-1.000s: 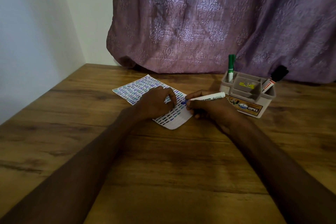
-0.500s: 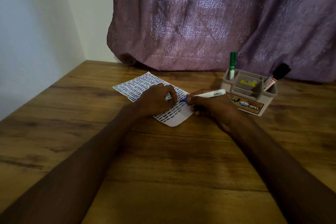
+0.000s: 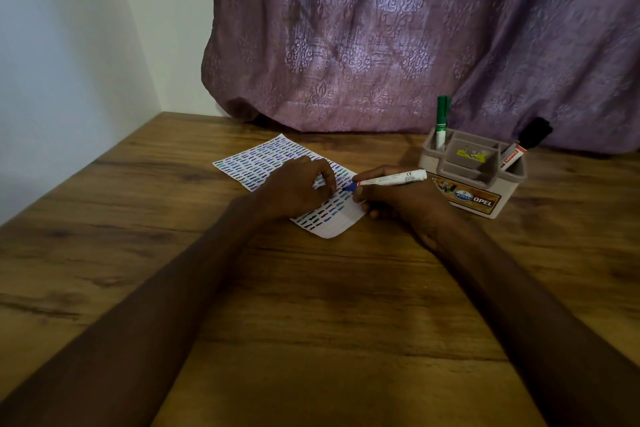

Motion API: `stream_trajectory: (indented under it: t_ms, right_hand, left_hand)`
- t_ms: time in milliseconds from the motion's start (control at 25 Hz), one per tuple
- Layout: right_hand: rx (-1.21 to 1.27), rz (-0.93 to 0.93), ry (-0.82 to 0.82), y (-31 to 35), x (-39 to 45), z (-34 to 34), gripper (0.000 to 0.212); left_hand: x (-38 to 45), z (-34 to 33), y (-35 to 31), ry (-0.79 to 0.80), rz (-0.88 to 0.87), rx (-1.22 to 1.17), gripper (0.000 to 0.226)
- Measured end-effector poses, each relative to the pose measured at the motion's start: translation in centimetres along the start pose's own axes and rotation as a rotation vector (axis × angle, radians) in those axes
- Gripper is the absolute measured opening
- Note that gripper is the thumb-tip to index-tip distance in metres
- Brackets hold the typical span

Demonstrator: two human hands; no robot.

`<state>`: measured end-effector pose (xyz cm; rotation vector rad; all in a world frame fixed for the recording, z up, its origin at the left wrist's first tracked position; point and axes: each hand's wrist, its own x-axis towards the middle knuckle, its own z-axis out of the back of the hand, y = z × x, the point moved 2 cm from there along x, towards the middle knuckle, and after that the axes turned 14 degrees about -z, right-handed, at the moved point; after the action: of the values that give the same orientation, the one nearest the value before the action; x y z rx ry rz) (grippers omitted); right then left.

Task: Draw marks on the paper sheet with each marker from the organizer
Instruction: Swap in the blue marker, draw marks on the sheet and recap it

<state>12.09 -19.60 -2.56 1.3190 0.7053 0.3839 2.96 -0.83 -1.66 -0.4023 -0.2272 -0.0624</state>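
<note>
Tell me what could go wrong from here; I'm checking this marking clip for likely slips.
The left hand rests on freshly marked rows of the paper sheet, so ink may smear. The right hand draws with the blue marker near the sheet's edge, so a stroke could run onto the table. The organizer sits close by that hand and could be nudged.

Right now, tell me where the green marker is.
In the head view, the green marker stands upright in the left rear slot of the organizer, at the table's right rear, in front of the curtain and beyond the right hand.
</note>
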Motion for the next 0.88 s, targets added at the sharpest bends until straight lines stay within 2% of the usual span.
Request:
stream_trajectory:
  t_ms: [120, 200, 320, 600, 880]
  right_hand:
    - [-0.010, 0.010, -0.010, 0.0, 0.0, -0.1, 0.009]
    - [-0.016, 0.014, -0.024, -0.1, -0.1, -0.2, 0.003]
    - [-0.029, 0.012, -0.058, -0.1, 0.0, -0.4, 0.011]
    - [-0.135, 0.071, -0.137, -0.5, 0.1, -1.0, 0.023]
    - [-0.176, 0.093, -0.127, -0.4, -0.1, -1.0, 0.021]
  left_hand:
    - [0.0, 0.0, 0.1, 0.007, -0.009, 0.000, 0.016]
    - [0.0, 0.2, 0.3, 0.053, -0.007, 0.007, 0.026]
    - [0.1, 0.3, 0.7, 0.120, -0.008, 0.009, 0.034]
    - [0.3, 0.1, 1.2, 0.127, -0.008, 0.019, 0.034]
    - [0.4, -0.1, 1.7, 0.108, -0.007, -0.006, 0.036]
